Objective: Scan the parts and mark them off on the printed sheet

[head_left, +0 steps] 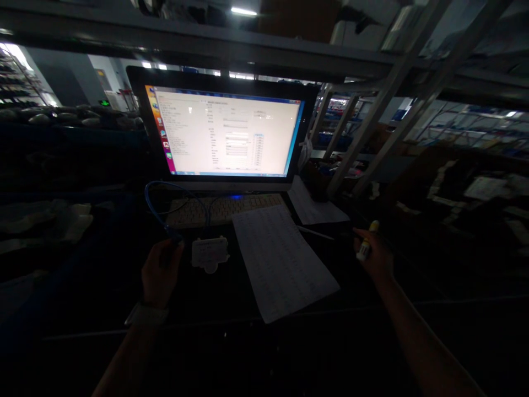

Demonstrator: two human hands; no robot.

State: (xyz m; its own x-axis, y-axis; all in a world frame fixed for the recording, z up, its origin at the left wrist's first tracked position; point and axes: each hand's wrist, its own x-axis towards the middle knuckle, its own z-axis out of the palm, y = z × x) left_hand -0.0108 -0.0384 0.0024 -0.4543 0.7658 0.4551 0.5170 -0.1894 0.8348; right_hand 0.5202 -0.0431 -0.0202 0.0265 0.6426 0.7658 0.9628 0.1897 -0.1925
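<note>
My left hand (160,273) is closed around the plug end of a blue cable (155,207), which loops up and back toward the keyboard. Just right of that hand lies a small white plastic device (209,252) with a rounded tab on its near side; the two are apart. On the right, my right hand (378,256) grips a short white marker pen (363,249) with a yellow end, held tilted above the dark table. Between the hands rests a printed sheet of paper (285,264), partly over the keyboard. Dim light hides the finger details.
A lit monitor (231,132) showing a settings window stands behind the white keyboard (227,209). A thin white pen-like stick (316,233) and a second paper (318,207) lie right of the sheet. Metal shelf posts (380,110) rise at right; bagged items (45,220) sit at left.
</note>
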